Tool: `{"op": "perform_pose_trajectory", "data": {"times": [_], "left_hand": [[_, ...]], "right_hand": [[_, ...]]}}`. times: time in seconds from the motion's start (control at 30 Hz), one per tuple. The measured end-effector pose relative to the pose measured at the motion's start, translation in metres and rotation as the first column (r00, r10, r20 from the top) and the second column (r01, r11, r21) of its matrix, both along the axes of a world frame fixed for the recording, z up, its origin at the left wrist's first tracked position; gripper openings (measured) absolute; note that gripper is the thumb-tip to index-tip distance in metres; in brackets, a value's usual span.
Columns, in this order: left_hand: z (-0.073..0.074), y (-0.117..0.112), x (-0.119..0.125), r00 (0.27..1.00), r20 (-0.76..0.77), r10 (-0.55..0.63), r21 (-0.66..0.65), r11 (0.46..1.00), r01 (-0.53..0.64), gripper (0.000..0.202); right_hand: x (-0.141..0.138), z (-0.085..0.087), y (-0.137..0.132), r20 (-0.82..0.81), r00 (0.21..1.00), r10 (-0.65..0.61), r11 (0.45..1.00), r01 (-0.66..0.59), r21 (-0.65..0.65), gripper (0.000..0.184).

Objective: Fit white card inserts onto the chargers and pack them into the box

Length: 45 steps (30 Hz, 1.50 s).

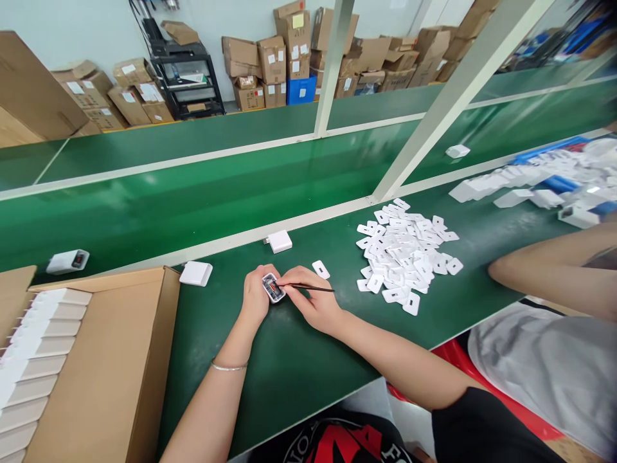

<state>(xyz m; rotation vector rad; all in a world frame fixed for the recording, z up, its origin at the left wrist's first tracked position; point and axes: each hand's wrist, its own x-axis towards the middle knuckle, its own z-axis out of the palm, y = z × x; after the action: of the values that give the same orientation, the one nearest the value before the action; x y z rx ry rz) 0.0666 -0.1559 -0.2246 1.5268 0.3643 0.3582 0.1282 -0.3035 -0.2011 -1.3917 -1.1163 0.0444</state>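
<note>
Probing open charger (272, 287) with tweezers (308, 287)

carton (120, 360) left of hands | cover pile (407, 254) right | 2 chargers (279, 242) behind

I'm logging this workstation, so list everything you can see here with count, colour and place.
open charger: one, white shell with its insides showing, held at centre.
thin tool: one, dark, tip at the open charger.
closed chargers: two on the green table above the hands, white; one more on the belt at left, one far right.
cover plates: a heap, too many to count, white, right of the hands; one loose plate nearer.
cardboard box: one, brown, left, holding rows of white units.
stacked cartons: many, brown, back wall.
co-worker's arm: one, right edge.
left hand: holds the open charger.
right hand: fingers hold the thin tool.
</note>
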Motion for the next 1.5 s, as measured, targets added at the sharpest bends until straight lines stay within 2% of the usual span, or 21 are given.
{"op": "perform_pose_trajectory", "data": {"times": [0.73,1.07,1.4,1.5], "left_hand": [[0.000,0.000,0.000,0.999,0.034,-0.012,0.036,0.999,0.011,0.057],[0.007,-0.002,-0.002,0.994,0.105,-0.041,-0.029,0.999,0.045,0.049],[0.013,-0.001,-0.005,0.977,0.214,-0.002,-0.003,1.000,0.003,0.050],[0.014,-0.002,-0.005,0.974,0.224,0.022,0.004,1.000,-0.023,0.050]], "right_hand": [[-0.001,0.000,0.001,-0.020,1.000,0.018,1.000,-0.018,0.002,0.015],[-0.002,0.003,-0.001,-0.088,0.996,0.023,0.999,-0.020,0.032,0.014],[-0.005,0.008,-0.003,-0.007,0.999,0.037,0.998,-0.037,0.050,0.014],[-0.005,0.009,-0.001,0.042,0.999,0.016,1.000,-0.017,0.014,0.012]]}}
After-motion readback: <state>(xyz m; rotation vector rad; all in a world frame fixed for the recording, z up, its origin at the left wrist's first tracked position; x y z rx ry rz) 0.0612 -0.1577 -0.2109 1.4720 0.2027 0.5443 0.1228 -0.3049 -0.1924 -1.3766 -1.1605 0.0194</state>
